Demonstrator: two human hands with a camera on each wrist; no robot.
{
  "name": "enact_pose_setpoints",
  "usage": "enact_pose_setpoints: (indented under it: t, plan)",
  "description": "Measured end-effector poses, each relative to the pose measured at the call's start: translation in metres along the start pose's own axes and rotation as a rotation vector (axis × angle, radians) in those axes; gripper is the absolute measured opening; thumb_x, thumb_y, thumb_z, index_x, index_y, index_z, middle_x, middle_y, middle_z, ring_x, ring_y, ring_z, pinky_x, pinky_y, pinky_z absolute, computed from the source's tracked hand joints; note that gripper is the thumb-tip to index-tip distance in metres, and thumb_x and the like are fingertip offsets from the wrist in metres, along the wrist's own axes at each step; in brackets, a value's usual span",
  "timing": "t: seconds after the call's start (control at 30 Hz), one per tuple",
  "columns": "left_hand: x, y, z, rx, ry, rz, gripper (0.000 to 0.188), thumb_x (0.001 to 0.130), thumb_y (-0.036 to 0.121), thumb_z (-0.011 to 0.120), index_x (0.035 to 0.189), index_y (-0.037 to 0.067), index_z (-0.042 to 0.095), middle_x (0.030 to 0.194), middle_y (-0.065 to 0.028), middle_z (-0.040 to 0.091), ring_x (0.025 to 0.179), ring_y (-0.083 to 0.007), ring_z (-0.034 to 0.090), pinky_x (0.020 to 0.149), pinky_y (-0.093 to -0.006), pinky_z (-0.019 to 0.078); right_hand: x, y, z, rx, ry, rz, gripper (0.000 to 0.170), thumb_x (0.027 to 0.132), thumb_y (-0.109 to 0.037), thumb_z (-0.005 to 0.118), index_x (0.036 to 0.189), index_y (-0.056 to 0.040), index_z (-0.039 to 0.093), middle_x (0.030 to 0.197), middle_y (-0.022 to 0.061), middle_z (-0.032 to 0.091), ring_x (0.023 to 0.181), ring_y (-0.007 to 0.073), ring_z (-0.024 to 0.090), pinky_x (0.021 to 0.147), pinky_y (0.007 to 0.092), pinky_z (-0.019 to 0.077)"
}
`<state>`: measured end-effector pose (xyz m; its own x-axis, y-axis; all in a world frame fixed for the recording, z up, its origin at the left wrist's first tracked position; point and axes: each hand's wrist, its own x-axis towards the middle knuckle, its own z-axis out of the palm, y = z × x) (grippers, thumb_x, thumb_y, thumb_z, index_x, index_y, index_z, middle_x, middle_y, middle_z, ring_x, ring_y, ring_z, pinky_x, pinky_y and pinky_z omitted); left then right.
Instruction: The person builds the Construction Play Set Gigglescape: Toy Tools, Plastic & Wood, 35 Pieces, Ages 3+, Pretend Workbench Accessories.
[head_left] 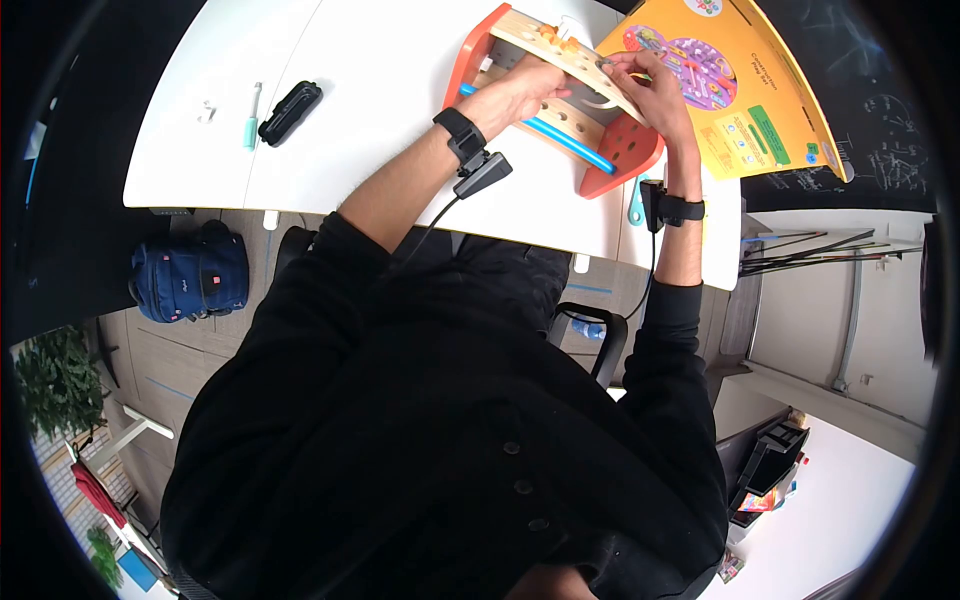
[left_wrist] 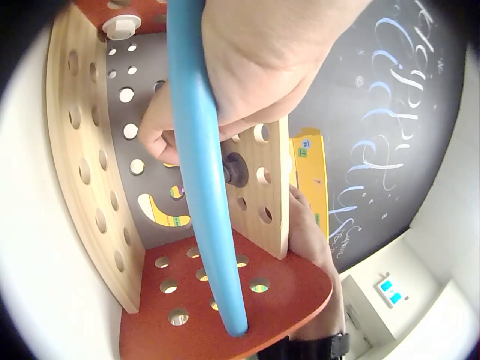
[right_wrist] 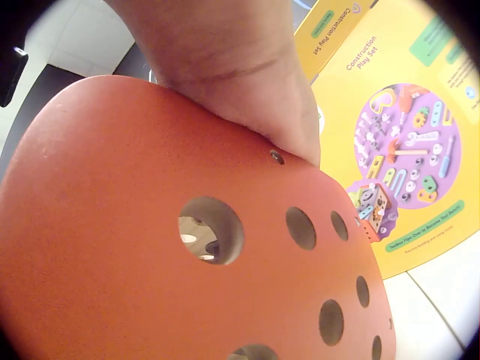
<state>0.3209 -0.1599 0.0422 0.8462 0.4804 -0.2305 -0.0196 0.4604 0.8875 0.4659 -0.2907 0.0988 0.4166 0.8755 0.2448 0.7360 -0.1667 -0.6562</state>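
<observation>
A wooden toolbox has orange end panels (head_left: 622, 155) (right_wrist: 127, 225), a blue rod (head_left: 568, 143) (left_wrist: 199, 150) and a perforated wooden panel (head_left: 520, 32) (left_wrist: 259, 202). Behind the rod, my left hand (head_left: 525, 90) (left_wrist: 259, 67) reaches inside the box with curled fingers near a dark grey bolt (left_wrist: 237, 171) in that panel; the rod hides whether they grip it. On the panel's outer face, my right hand (head_left: 655, 92) (left_wrist: 309, 232) (right_wrist: 240, 90) pinches a small grey piece, seen in the head view. Its fingertips are hidden in the right wrist view.
Orange pieces (head_left: 558, 40) sit on the panel's upper side. A yellow box (head_left: 735, 110) (left_wrist: 311, 169) (right_wrist: 337, 82) stands behind. On the white table (head_left: 370, 150) lie a black case (head_left: 291, 112), a screwdriver (head_left: 251, 125), a small white piece (head_left: 206, 111) and a teal piece (head_left: 636, 205).
</observation>
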Motion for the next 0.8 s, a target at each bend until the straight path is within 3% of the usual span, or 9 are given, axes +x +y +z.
enact_pose_setpoints:
  t: [0.23,0.8]
  plan:
    - [-0.0007,-0.0001,-0.0015,0.019,-0.011,-0.027,0.033,0.094,-0.004,0.055,0.126,0.005,0.056,0.113,-0.0065,0.064,0.101,-0.0141,0.060,0.081,-0.0266,0.0490,0.0001,0.0000,0.0011,0.017,0.006,-0.015,0.035,0.089,-0.026,0.079,0.106,0.0023,0.070,0.088,0.0039,0.064,0.084,0.0112,0.063,0.078,0.0286,0.0553]
    - [-0.0084,0.0046,-0.0003,-0.020,0.019,-0.003,0.033,0.094,-0.006,0.054,0.126,0.002,0.057,0.118,-0.0084,0.063,0.104,-0.0162,0.063,0.085,-0.0280,0.0520,0.0005,0.0057,0.0043,0.041,0.033,-0.031,0.035,0.088,-0.027,0.080,0.109,0.0003,0.072,0.084,0.0019,0.062,0.078,0.0095,0.060,0.070,0.0258,0.0527]
